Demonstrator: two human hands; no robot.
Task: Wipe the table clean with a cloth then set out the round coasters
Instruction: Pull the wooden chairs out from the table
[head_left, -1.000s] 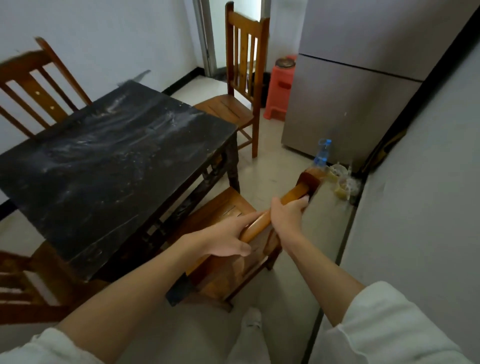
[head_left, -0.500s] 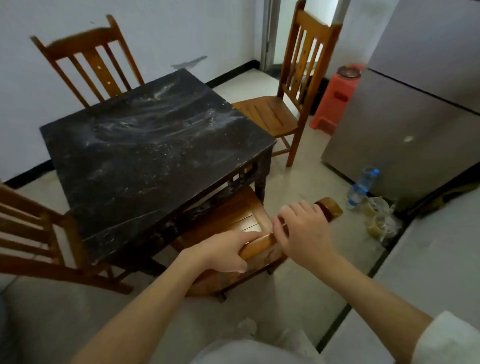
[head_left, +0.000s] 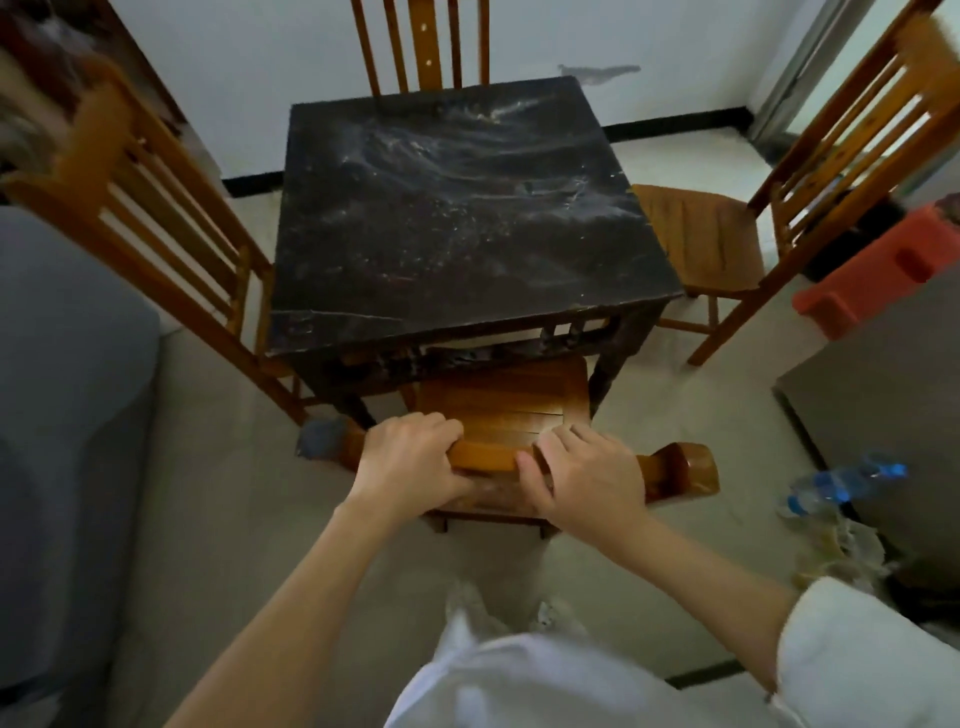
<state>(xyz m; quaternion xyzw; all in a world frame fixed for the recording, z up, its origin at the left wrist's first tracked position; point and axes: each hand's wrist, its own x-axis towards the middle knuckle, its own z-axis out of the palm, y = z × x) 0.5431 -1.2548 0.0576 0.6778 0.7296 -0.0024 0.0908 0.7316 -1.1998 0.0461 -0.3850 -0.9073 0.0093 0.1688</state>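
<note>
A square black table stands in front of me, its top streaked and speckled with white dust. A wooden chair is tucked half under its near edge. My left hand grips the chair's top rail from above. My right hand lies beside it on the same rail, fingers curled over the wood. No cloth and no coasters are in sight.
Wooden chairs stand at the left, the far side and the right of the table. A red plastic stool and a grey fridge are at the right, with a water bottle and litter on the floor. A grey sofa fills the left.
My view has swung round, so I now face the table square on. Both hands stay on the chair's top rail, and the chair sits straight under the table's near edge.
</note>
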